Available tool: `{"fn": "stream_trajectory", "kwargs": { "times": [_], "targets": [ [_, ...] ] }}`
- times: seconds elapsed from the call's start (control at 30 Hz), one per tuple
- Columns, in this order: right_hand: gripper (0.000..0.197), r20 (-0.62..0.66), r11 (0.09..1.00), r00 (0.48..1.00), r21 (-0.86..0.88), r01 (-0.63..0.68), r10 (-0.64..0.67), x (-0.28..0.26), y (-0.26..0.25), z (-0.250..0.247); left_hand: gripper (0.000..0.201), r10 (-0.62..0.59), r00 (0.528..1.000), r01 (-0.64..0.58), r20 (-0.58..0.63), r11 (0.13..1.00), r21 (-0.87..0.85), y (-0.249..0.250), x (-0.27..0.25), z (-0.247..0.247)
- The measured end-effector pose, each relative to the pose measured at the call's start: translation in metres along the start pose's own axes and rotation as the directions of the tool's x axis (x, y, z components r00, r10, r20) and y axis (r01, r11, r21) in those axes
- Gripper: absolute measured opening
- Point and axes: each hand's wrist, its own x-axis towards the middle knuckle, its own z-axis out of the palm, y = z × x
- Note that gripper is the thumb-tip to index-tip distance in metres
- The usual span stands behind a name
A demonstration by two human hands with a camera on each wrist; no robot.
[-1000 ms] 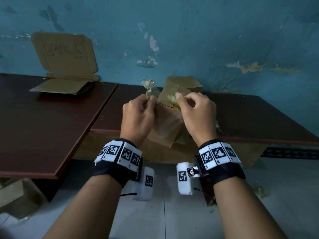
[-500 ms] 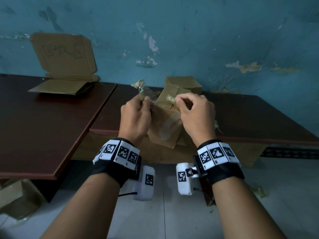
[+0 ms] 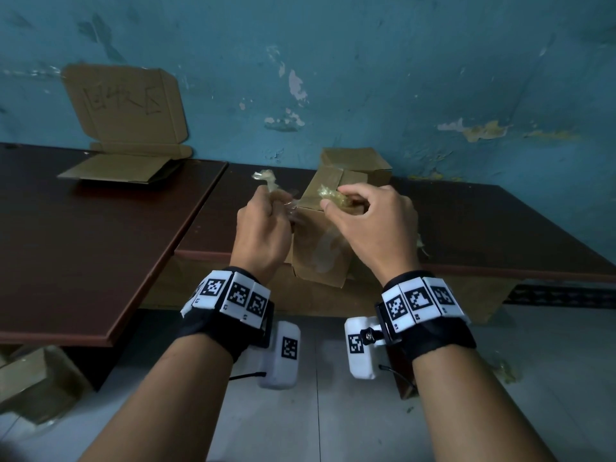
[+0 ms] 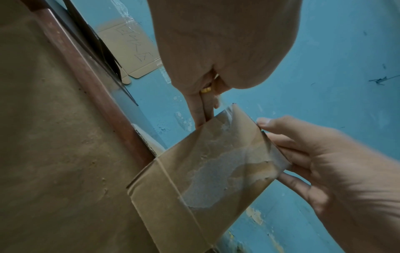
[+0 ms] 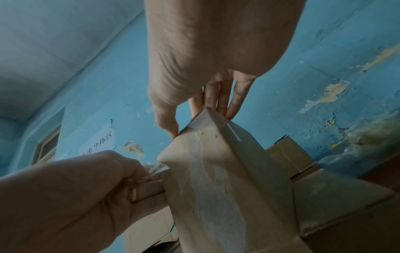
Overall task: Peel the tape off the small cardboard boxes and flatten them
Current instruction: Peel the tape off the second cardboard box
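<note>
Cardboard box (image 3: pixel 318 248) held in the air above the table edge (image 3: pixel 500 268), right hand (image 3: pixel 373 228) gripping its top corner, left hand (image 3: pixel 263 228) pinching the tape strip (image 3: pixel 266 181) peeling off leftward.

A bare back room used for sorting parcels: peeling blue-painted wall (image 3: pixel 433 78), two dark wooden worktops (image 3: pixel 83 235) pushed against it, a flattened carton with handwritten characters (image 3: pixel 123 108) propped as a sign, a paper notice (image 5: pixel 98 143) taped up, pale tiled floor (image 3: pixel 316 411).
</note>
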Motion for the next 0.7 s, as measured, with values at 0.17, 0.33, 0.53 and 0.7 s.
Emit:
{"fn": "stream_trajectory", "kwargs": {
  "times": [0.17,0.33,0.53,0.7],
  "targets": [
    [0.048,0.031,0.999,0.999,-0.006,-0.034,0.034,0.000,0.001,0.000,0.032,-0.004,1.000,0.004,-0.003,1.000,-0.004,0.001,-0.001,0.003],
    [0.050,0.044,0.998,0.998,0.018,-0.054,0.053,-0.001,0.004,0.001,0.034,-0.059,0.998,0.059,0.009,0.995,-0.075,0.005,-0.001,0.003],
    [0.049,0.033,0.994,0.996,0.067,-0.081,0.079,0.002,0.011,0.004,0.018,-0.145,0.989,0.140,0.014,0.927,-0.347,0.009,-0.001,0.004],
    [0.048,0.024,0.995,0.997,0.059,-0.076,0.074,0.003,0.013,0.005,0.030,-0.159,0.983,0.182,0.090,0.793,-0.582,0.012,-0.002,0.001]
  ]
}}
